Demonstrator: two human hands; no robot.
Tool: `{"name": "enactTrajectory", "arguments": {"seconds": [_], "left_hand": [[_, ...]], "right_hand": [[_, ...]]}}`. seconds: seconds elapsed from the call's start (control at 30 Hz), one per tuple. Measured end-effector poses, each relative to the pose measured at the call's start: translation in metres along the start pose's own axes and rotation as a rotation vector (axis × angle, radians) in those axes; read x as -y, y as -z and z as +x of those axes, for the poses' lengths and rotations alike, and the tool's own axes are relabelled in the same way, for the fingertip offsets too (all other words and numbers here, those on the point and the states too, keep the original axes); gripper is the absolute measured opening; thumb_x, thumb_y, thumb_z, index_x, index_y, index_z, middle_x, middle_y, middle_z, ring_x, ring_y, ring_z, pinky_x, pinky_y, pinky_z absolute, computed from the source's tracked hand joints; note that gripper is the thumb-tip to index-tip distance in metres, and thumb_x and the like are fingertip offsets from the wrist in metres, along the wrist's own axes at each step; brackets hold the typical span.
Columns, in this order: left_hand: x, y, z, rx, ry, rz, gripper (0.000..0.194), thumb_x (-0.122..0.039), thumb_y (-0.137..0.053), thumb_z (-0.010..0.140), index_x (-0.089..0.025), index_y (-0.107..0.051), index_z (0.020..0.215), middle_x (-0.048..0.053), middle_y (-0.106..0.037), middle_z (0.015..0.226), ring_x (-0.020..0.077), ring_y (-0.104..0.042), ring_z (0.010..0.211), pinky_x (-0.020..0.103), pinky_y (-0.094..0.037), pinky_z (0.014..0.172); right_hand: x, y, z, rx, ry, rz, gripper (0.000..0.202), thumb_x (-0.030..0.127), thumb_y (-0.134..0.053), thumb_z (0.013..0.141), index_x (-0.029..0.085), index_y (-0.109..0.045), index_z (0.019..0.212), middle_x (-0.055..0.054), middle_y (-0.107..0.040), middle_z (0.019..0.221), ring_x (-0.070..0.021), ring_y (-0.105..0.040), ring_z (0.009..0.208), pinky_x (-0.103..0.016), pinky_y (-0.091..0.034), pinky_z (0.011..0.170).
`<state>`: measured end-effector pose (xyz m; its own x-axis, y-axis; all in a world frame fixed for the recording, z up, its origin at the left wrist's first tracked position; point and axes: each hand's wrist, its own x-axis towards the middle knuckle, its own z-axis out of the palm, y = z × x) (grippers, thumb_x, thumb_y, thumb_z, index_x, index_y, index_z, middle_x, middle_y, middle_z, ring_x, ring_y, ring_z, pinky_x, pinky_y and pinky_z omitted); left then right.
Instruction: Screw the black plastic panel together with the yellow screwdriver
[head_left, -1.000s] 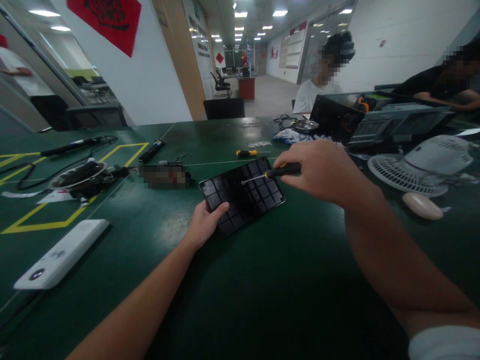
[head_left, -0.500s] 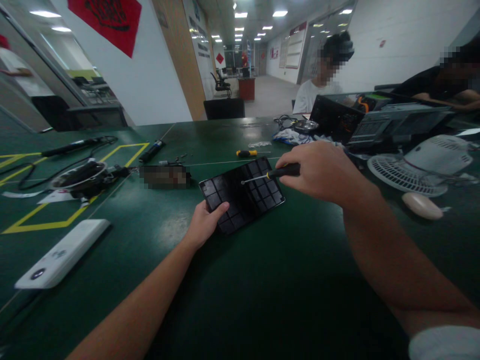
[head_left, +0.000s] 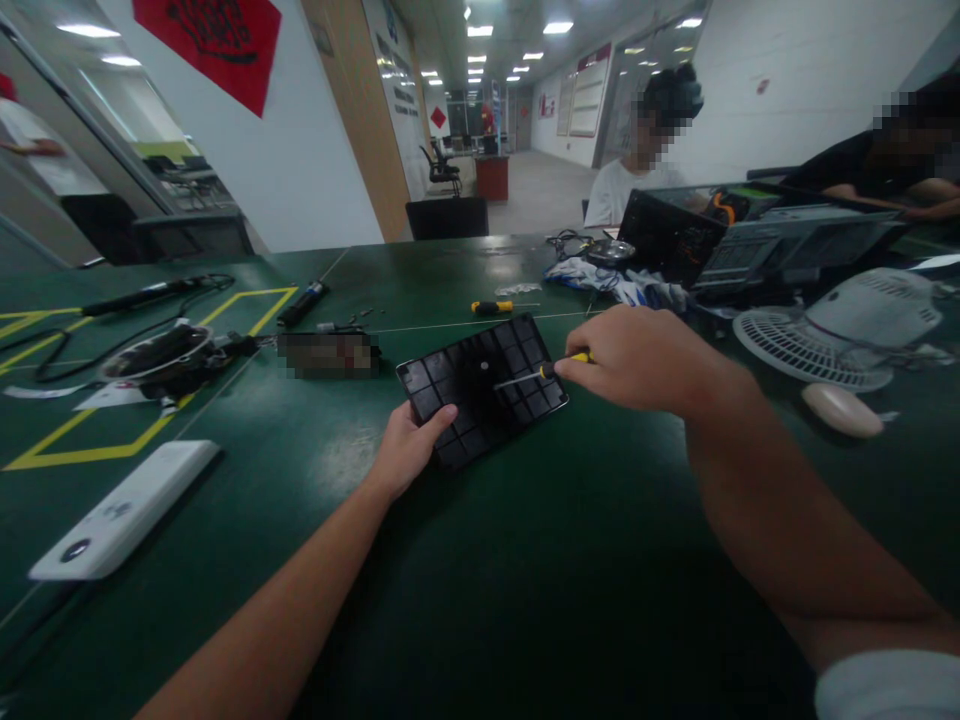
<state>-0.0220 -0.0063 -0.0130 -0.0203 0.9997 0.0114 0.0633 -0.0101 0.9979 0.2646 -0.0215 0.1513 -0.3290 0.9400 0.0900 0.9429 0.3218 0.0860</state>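
Note:
A flat black rectangular panel with a grid of ribs (head_left: 469,415) is tilted above the green table (head_left: 480,560). My left hand (head_left: 409,450) grips its lower left edge, the thumb on top. In my right hand (head_left: 634,360) is a black and yellow screwdriver (head_left: 551,370), its metal shaft pointing left over the panel. The tip is near the panel's middle, just below a small round silver spot (head_left: 484,366); whether it touches cannot be made out. Behind the panel lies a second yellow and black screwdriver (head_left: 493,307).
On the left are a white power strip (head_left: 124,510), a bundle of cables (head_left: 161,355) and a black tool (head_left: 304,303). To the right stand a white fan (head_left: 862,320), a mouse (head_left: 842,410) and an open computer case (head_left: 772,250). Two people sit beyond.
My right hand has moved slightly down and tilted, and the screwdriver's tip has shifted down and right, off the round spot. My left hand and the panel look unmoved.

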Motion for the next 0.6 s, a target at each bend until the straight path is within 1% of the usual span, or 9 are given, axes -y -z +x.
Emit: {"name": "enactTrajectory", "arguments": {"seconds": [0.07,0.13,0.23,0.33,0.47,0.6], "left_hand": [[0.001,0.0,0.0,-0.003,-0.005,0.008,0.055,-0.052,-0.089,0.073,-0.017,-0.076,0.114,0.012,-0.081,0.118,0.0342,-0.075,0.111,0.051,-0.059,0.1],[0.001,0.0,0.001,0.002,-0.008,0.012,0.056,-0.053,-0.088,0.073,-0.017,-0.076,0.114,0.012,-0.081,0.117,0.0341,-0.075,0.11,0.051,-0.059,0.099],[-0.001,0.0,0.0,0.002,-0.005,0.012,0.058,-0.055,-0.089,0.071,-0.016,-0.076,0.112,0.012,-0.081,0.114,0.0348,-0.076,0.107,0.051,-0.06,0.098],[-0.003,-0.001,-0.001,-0.007,-0.004,0.015,0.06,-0.056,-0.09,0.07,-0.016,-0.076,0.113,0.013,-0.081,0.115,0.0357,-0.075,0.109,0.053,-0.059,0.099],[-0.003,0.0,-0.002,-0.004,-0.004,0.021,0.057,-0.054,-0.089,0.073,-0.016,-0.075,0.114,0.013,-0.081,0.116,0.0354,-0.075,0.109,0.053,-0.058,0.101],[-0.003,0.0,-0.001,0.004,-0.004,0.025,0.055,-0.053,-0.088,0.073,-0.017,-0.075,0.112,0.012,-0.081,0.115,0.035,-0.075,0.108,0.052,-0.06,0.096]], "right_hand": [[0.0,0.0,0.0,0.016,0.003,-0.016,0.046,0.047,-0.046,0.1,0.018,-0.081,0.1,-0.015,-0.079,0.099,-0.0321,-0.071,0.091,-0.038,-0.042,0.068],[-0.002,0.001,-0.001,0.005,0.014,0.02,0.045,0.047,-0.046,0.1,0.017,-0.08,0.1,-0.015,-0.078,0.099,-0.0314,-0.07,0.09,-0.038,-0.041,0.068],[-0.009,0.004,-0.003,-0.067,0.029,0.131,0.037,0.048,-0.057,0.093,0.019,-0.079,0.102,-0.011,-0.078,0.095,-0.0276,-0.069,0.084,-0.036,-0.042,0.07],[-0.017,0.009,-0.005,-0.143,0.048,0.182,0.033,0.042,-0.063,0.086,0.021,-0.076,0.108,-0.009,-0.077,0.095,-0.0258,-0.067,0.082,-0.036,-0.043,0.072],[-0.02,0.011,-0.004,-0.18,0.019,0.179,0.031,0.039,-0.062,0.086,0.022,-0.077,0.106,-0.01,-0.077,0.098,-0.0285,-0.068,0.088,-0.038,-0.044,0.076],[-0.014,0.009,-0.002,-0.225,-0.027,0.166,0.03,0.039,-0.062,0.085,0.023,-0.08,0.104,-0.009,-0.077,0.094,-0.0298,-0.069,0.087,-0.039,-0.043,0.075]]}}
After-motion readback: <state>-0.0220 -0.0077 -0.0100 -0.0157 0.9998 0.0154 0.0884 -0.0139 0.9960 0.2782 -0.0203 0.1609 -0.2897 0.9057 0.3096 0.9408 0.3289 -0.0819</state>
